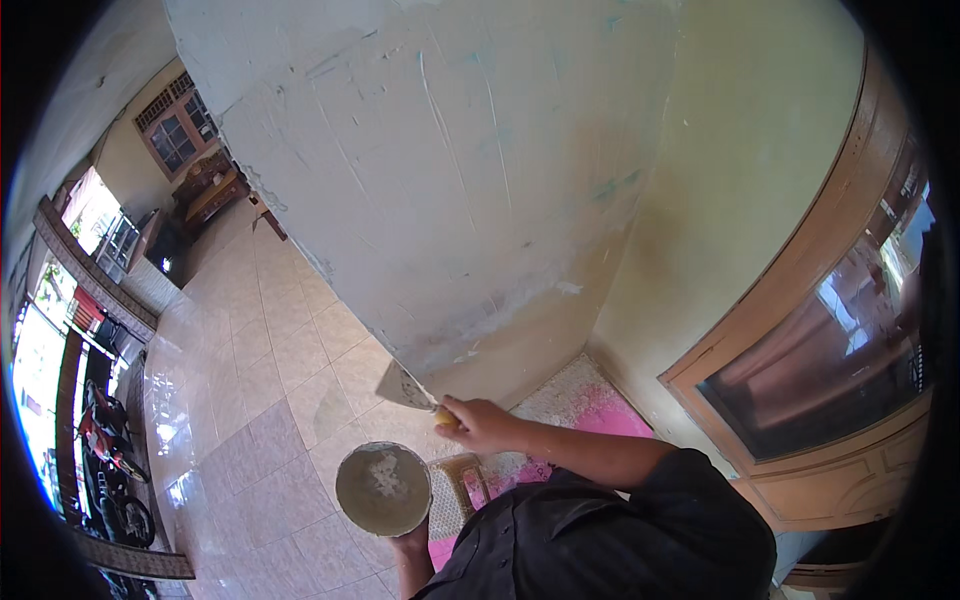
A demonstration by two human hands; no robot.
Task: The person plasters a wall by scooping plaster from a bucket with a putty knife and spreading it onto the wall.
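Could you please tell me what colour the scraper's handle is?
The handle is yellow where visible, best seen in the head view.

Red motorcycle [100,428], paned window [172,143], probably a bench [212,198].

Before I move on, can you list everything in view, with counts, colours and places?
Putty knife: one, grey blade, yellow handle, centre
Bowl: one, grey-green inside, below the putty knife
Paste: one patch, white, inside the bowl
Front wall: one, patchy whitish-grey, top centre
Side wall: one, yellow-green, right
Wooden frame with dark glass: one, brown, far right
Floor sheet: one visible, pink with pale splatter, wall corner
Floor tiles: many, beige, left
Motorcycles: at least two, one partly red, far left
Window: one, brown frame, upper left
Shirt: one, black, bottom
Right hand: one, bare, gripping the handle
Left hand: one, bare, at the bowl's underside, mostly hidden
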